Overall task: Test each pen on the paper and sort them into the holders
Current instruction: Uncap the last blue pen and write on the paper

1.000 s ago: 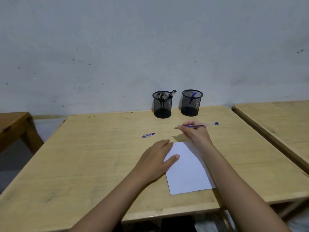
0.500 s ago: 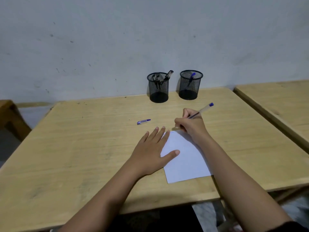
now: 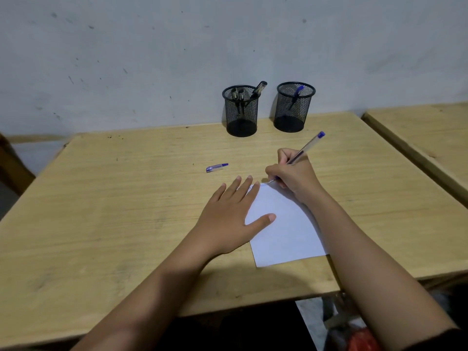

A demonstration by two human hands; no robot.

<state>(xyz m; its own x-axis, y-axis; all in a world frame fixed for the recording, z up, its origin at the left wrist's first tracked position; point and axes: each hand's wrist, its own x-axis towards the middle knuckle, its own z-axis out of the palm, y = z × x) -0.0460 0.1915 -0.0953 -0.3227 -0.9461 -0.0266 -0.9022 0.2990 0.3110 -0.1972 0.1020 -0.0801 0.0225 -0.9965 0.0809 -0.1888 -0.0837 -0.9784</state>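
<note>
My right hand [image 3: 293,173] grips a clear pen with a blue end [image 3: 307,146], its tip down on the far edge of the white paper [image 3: 283,229]. Faint blue marks show near that edge. My left hand [image 3: 228,219] lies flat with straight fingers, pressing the paper's left side. A blue pen cap [image 3: 217,167] lies on the wooden table [image 3: 126,198] beyond my left hand. Two black mesh holders stand at the back: the left holder [image 3: 241,112] has several dark pens, the right holder [image 3: 293,107] has one blue pen.
A grey wall rises right behind the holders. A second wooden table [image 3: 430,133] stands to the right across a narrow gap. Part of a darker wooden piece [image 3: 10,165] shows at the far left.
My right hand turned the pen from lying level above the table to a writing angle and brought its tip down onto the paper's far edge. My left hand stayed on the paper.
</note>
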